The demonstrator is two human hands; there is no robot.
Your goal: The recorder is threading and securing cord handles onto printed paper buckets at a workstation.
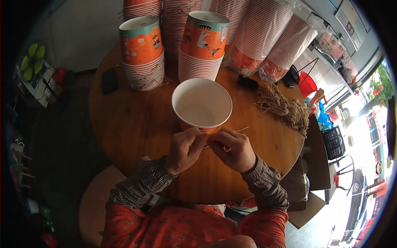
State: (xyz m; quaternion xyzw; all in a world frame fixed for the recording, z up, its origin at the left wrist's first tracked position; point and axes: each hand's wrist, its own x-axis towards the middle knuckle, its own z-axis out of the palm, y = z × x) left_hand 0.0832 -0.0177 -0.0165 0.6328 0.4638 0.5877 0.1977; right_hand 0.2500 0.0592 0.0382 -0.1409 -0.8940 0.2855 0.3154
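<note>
A large paper bucket (pixel 202 101), white inside and orange outside, stands upright with its mouth up on the round table before me. At its near side my left hand (pixel 185 149) and my right hand (pixel 232 149) meet, fingertips almost touching. Both are closed in a pinch on a thin straw-coloured string (pixel 242 129). One end of it sticks out beyond my right hand, and a short piece shows below the fingers. The fingers hide the middle of the string and the bucket's lower front.
Upside-down stacks of orange-and-green buckets, one on the left (pixel 142 49) and one in the middle (pixel 204 45), stand behind. Plastic-wrapped bucket stacks (pixel 260 35) lean farther back. A bundle of string (pixel 285 107) lies on the wooden table (pixel 136 120) at right; a dark flat object (pixel 109 80) lies left.
</note>
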